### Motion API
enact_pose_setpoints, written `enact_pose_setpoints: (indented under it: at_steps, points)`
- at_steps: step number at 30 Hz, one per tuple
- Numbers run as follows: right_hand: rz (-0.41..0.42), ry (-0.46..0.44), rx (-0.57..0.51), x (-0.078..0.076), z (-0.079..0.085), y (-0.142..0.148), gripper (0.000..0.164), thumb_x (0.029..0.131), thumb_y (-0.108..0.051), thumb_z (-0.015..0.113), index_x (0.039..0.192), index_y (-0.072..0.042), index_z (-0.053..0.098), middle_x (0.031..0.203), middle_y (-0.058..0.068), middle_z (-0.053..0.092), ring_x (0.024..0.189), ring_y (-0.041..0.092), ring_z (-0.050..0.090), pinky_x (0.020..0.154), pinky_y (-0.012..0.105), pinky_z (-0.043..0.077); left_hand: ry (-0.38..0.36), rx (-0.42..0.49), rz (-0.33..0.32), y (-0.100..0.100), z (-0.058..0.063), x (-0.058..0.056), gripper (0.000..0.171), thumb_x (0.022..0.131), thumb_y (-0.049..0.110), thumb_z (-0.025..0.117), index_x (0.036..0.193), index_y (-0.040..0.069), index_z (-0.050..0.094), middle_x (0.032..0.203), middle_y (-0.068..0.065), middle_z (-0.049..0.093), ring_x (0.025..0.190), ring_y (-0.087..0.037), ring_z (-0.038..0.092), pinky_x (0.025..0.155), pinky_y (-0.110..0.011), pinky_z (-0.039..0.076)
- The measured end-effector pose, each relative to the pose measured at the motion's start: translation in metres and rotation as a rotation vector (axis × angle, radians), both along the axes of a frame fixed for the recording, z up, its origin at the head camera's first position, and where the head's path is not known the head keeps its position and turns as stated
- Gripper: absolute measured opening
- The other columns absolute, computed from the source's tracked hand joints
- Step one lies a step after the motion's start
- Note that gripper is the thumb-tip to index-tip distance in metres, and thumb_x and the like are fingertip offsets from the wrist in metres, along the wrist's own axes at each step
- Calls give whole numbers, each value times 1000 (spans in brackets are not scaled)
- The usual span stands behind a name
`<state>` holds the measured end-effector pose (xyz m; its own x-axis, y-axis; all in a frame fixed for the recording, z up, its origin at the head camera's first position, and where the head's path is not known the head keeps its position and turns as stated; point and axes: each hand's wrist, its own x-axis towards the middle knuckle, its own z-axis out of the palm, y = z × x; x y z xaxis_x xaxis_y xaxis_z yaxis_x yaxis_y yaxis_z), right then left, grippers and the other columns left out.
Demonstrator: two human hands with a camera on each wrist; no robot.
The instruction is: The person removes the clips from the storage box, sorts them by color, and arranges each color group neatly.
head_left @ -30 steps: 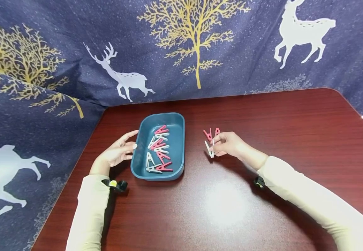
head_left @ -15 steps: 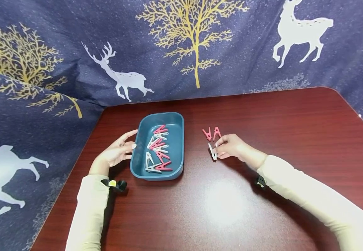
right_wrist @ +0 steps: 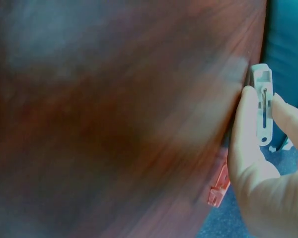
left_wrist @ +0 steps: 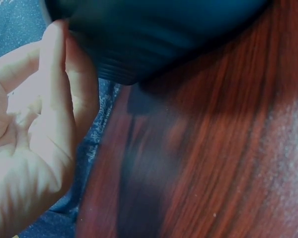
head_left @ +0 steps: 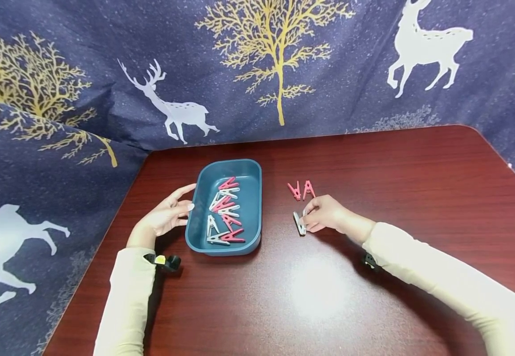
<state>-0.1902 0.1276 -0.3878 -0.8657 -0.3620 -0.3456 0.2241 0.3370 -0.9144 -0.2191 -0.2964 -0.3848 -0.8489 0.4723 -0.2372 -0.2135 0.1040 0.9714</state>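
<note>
Between thumb and fingertips my right hand [head_left: 328, 215] pinches a white clothespin [head_left: 299, 225] close over the table. The right wrist view shows this white clothespin [right_wrist: 263, 119] edge-on, with its spring visible. Two red clothespins [head_left: 294, 190] lie just beyond that hand, one of them a red clothespin [right_wrist: 219, 188] partly hidden by the fingers in the right wrist view. My left hand [head_left: 163, 216] rests against the left side of a blue bin [head_left: 254, 198], fingers spread and fingertips at its rim. Inside the bin lie several red and white clothespins [head_left: 224, 205].
A glossy dark red wooden table [head_left: 399, 198] bears everything. Behind its far and left edges hangs a dark blue cloth [head_left: 328, 89] with deer and trees printed on it. A strip of table separates the bin from the right hand.
My right hand has drawn slightly toward me with the white clothespin, which has turned and shows a narrower V. The left hand and the bin stay put.
</note>
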Motion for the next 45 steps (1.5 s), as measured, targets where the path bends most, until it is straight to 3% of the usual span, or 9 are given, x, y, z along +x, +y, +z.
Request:
enact_pose_setpoints:
  at_steps: [9,21,31,36,45]
  points:
    - [2,31,45,1,-1,-4,19,80,2,66,91,12,55,71,5,65,61,12,64,65,31,58,1,-25,5,0,-1,0,60,100,3,44,151,22,18,108,2,65,94,-14,66,82,-32,54]
    - [12,5,49,4,4,3,23,83,-4,62,97,11,52,73,10,65,60,14,65,63,32,58,-9,-48,20,1,3,-1,61,100,3,44,151,23,18,107,2,65,91,-14,66,81,-32,54]
    - [19,46,144,5,18,11,39,84,-11,64,112,14,51,79,17,68,64,17,67,65,33,58,-22,-48,32,4,5,0,61,99,2,45,150,22,19,104,2,66,89,-14,66,81,-32,54]
    - [39,128,212,3,29,9,41,86,-13,65,115,13,53,87,22,69,66,19,69,64,32,58,-23,-50,29,3,4,-1,61,99,2,45,150,23,19,103,3,66,88,-13,66,80,-32,55]
    - [94,339,352,2,52,-7,34,83,-18,71,106,4,63,72,9,67,59,13,63,61,25,49,-24,-60,29,3,6,0,62,99,3,45,151,23,18,104,2,65,88,-13,66,80,-31,55]
